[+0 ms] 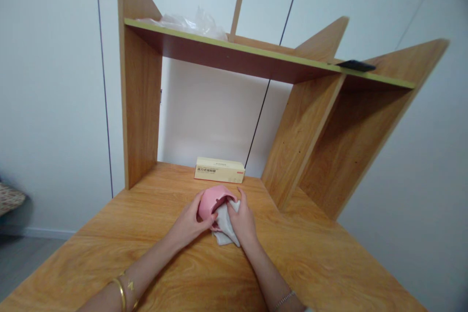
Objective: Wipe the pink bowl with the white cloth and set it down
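A pink bowl-like container (212,198) is tilted on its side above the desk, its opening turned toward me and to the right. My left hand (193,217) grips it by the left side, with the thumb at the near rim. In my right hand (242,217) is a white cloth (225,224), pushed partly into the container's opening. Some right fingertips are hidden inside the cloth and the container. The cloth's loose end hangs below the rim, close to the desktop.
A wooden desk (175,273) spreads under both hands. Behind them lies a long cream box (219,170) with printed writing. A wooden shelf unit (234,48) rises at the back, with clear plastic (193,24) and a dark flat object (356,65) on top. Upright panels stand left and right.
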Available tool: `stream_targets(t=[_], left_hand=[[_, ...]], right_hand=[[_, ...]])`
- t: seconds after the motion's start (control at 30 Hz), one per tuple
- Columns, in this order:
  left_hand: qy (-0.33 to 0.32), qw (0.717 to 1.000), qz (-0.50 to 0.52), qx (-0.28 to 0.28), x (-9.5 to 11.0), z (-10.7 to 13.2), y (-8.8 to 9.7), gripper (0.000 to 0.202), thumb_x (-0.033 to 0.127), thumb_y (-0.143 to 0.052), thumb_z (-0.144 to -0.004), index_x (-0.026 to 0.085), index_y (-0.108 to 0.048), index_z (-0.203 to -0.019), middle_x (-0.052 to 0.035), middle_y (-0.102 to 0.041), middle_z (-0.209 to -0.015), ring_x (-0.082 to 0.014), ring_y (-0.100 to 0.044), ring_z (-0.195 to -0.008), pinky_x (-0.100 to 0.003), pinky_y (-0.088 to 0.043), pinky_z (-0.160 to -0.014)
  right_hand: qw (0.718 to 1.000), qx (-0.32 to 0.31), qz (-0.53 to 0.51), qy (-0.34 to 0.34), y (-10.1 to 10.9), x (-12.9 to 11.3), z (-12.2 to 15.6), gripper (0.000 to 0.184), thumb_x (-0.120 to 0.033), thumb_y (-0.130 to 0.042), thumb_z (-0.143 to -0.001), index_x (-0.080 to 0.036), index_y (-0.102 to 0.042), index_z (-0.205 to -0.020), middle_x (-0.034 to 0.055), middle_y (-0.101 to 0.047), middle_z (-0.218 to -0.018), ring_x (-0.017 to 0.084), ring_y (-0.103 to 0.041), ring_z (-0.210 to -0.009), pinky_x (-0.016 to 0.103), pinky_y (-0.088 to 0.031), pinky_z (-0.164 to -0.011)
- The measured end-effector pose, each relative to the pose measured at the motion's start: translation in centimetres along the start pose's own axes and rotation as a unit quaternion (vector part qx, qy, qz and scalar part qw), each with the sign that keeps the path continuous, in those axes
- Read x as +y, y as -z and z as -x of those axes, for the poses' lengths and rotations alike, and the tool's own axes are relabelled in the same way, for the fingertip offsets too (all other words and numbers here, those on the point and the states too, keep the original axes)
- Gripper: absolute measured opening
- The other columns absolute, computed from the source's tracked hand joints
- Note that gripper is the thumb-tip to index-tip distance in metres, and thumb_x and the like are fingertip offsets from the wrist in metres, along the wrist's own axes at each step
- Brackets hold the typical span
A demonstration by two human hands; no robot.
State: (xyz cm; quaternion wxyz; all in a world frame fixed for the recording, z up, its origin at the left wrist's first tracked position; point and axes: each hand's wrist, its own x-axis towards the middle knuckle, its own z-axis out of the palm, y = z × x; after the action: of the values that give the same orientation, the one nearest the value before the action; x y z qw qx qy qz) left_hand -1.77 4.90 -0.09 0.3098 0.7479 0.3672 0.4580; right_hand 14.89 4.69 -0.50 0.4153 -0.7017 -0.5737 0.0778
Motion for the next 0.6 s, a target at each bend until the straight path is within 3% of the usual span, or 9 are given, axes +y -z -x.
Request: stream_targets(t=[0.17, 0.33, 0.47, 0.6], left_hand=[[0.007, 0.998, 0.055, -0.019, 0.1, 0.1, -0.2, 0.071, 0.039, -0.060, -0.073, 0.013, -0.025, -0.130, -0.0138, -0.045, -0.126, -0.0229, -0.047, -0.113, -0.035, -0.036, -0.096], [0.014, 0.999, 0.050, 0.010, -0.3, 0.1, -0.3, 0.061, 0.038, -0.057, -0.074, 0.013, -0.032, -0.124, -0.0120, -0.055, -0.114, -0.0212, -0.055, -0.098, -0.033, -0.044, -0.086], [0.050, 0.999, 0.014, 0.016, -0.5, -0.1, 0.0, 0.057, 0.037, -0.056, -0.074, 0.013, -0.036, -0.122, -0.0105, -0.059, -0.106, -0.0229, -0.058, -0.092, -0.034, -0.046, -0.081], [0.027, 0.999, -0.021, 0.011, 0.0, 0.0, 0.3, 0.059, 0.034, -0.057, -0.073, 0.015, -0.036, -0.125, -0.0105, -0.056, -0.114, -0.0239, -0.054, -0.102, -0.035, -0.042, -0.088]], right_hand=[[0.996, 0.016, -0.083, 0.028, -0.3, 0.1, 0.1, 0.056, -0.029, -0.042, -0.079, -0.017, -0.030, -0.132, 0.0109, -0.064, -0.099, 0.022, -0.060, -0.089, 0.029, -0.043, -0.071], [0.990, -0.001, -0.137, 0.034, -0.6, -0.2, 0.2, 0.057, -0.031, -0.045, -0.077, -0.016, -0.032, -0.130, 0.0091, -0.064, -0.095, 0.020, -0.061, -0.080, 0.027, -0.044, -0.066], [0.998, 0.021, -0.052, 0.013, 0.2, -0.8, 0.3, 0.060, -0.036, -0.049, -0.076, -0.018, -0.032, -0.131, 0.0080, -0.065, -0.088, 0.021, -0.061, -0.074, 0.027, -0.042, -0.062], [0.996, 0.037, 0.077, 0.011, 1.2, -1.5, 0.5, 0.062, -0.040, -0.048, -0.078, -0.017, -0.030, -0.132, 0.0087, -0.066, -0.080, 0.025, -0.062, -0.073, 0.029, -0.040, -0.062]])
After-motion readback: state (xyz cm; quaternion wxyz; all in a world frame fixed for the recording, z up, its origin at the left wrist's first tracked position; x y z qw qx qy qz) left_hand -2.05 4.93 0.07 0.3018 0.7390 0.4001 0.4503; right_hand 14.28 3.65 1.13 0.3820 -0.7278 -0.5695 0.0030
